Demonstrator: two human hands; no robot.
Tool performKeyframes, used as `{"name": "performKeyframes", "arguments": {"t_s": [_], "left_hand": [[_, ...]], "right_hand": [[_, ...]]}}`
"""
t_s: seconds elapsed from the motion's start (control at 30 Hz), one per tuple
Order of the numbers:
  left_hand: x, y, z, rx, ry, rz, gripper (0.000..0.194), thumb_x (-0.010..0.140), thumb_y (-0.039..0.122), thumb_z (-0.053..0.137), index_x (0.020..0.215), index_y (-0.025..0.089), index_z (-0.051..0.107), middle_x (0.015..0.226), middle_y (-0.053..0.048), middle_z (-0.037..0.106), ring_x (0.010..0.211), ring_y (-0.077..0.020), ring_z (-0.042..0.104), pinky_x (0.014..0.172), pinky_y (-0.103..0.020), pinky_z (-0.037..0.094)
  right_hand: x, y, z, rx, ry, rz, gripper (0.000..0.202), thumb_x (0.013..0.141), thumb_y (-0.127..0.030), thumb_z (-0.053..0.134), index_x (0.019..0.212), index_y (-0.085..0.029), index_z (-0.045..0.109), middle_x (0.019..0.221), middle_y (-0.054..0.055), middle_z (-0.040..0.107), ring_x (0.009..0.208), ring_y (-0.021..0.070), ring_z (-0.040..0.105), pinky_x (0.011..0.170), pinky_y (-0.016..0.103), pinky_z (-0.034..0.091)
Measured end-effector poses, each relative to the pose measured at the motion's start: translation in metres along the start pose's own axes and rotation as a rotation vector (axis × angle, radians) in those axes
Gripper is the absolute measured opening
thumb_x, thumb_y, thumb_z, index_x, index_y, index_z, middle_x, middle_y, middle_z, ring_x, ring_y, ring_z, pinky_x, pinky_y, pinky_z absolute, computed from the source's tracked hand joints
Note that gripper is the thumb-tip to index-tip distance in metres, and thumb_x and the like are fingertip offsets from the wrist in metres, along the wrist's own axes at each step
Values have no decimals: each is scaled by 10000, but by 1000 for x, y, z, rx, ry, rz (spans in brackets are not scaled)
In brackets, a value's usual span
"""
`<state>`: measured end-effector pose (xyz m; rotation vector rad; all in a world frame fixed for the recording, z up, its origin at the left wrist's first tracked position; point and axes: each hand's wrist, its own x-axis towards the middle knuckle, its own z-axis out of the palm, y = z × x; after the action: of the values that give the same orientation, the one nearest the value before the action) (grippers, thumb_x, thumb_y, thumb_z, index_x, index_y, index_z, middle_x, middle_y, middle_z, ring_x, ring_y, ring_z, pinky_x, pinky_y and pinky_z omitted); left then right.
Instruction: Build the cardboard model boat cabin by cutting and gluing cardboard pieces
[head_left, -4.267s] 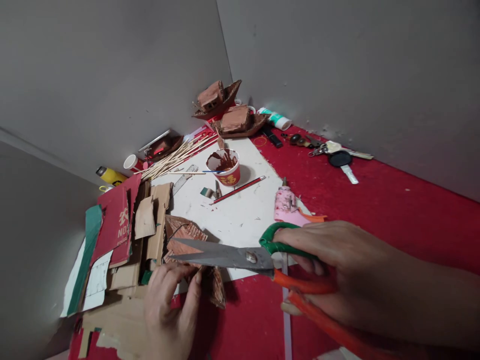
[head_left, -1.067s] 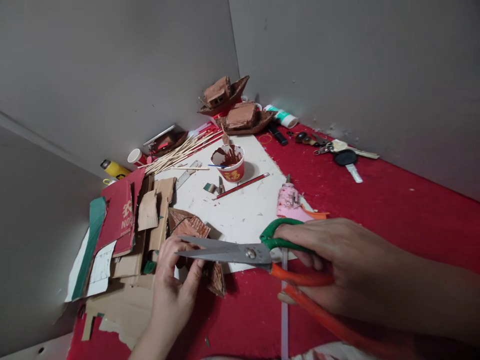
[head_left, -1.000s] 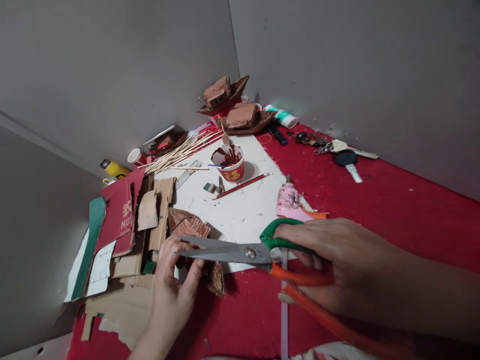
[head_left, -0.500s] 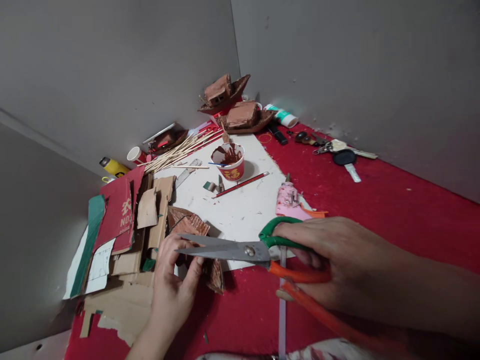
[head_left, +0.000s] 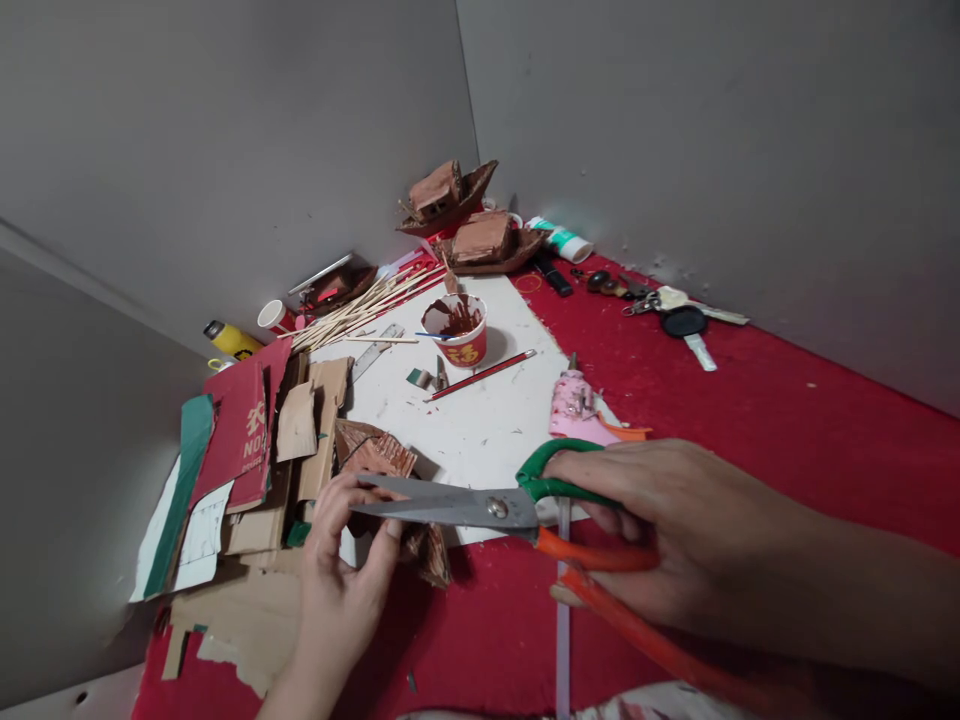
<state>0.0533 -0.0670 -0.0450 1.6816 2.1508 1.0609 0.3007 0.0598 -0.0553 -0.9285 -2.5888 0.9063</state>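
Observation:
My right hand (head_left: 637, 520) grips the green and orange handles of a pair of scissors (head_left: 480, 505), whose blades are slightly apart and point left. Their tips reach over the fingers of my left hand (head_left: 349, 555). My left hand is closed beneath the blades, thumb near the fingertips; what it pinches is hidden by the blades. Just behind and beside those fingers lies a brown ridged model piece (head_left: 386, 452), part of it hidden by hand and scissors. Below my right hand a pale translucent strip (head_left: 563, 640) runs down toward the near edge.
Cardboard pieces (head_left: 247, 600) are stacked at left. A paint-stained cup (head_left: 461, 340), a red pencil (head_left: 480, 376) and a ruler (head_left: 375, 352) lie on white board. Thin sticks (head_left: 367, 308) and brown model boats (head_left: 480, 240) stand behind. Right are a pink glue gun (head_left: 574, 405) and keys (head_left: 694, 335).
The view has shifted slightly. The scissor blades look a little closer together, and both hands are nearly where they were.

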Motion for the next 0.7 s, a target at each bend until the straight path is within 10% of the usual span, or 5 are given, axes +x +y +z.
{"name": "performKeyframes", "arguments": {"t_s": [0.27, 0.5, 0.7], "left_hand": [[-32, -4, -11, -422, 504, -337, 139, 860, 337, 676, 973, 276, 622, 1167, -1, 661, 1148, -177, 596, 1027, -309, 439], [-59, -14, 7, -891, 396, -722, 581, 715, 365, 809, 1228, 263, 556, 1208, -99, 661, 1080, -258, 666, 931, -394, 548], [-51, -11, 11, -1025, 394, -764, 607, 639, 280, 863, 1180, 202, 598, 1064, -83, 693, 894, -193, 706, 854, -347, 571]], "right_hand": [[1, 0, -1, 32, 101, -100, 262, 685, -254, 640, 618, -241, 388, 531, -51, 458, 465, 121, 308, 466, 267, 185], [-1, 3, -4, 83, 126, -202, 192, 776, -322, 632, 691, -226, 488, 575, -30, 516, 478, 123, 379, 472, 251, 259], [-5, 2, -4, 197, 112, -83, 233, 769, -447, 674, 807, -225, 614, 564, -27, 553, 484, 140, 460, 455, 248, 321]]}}
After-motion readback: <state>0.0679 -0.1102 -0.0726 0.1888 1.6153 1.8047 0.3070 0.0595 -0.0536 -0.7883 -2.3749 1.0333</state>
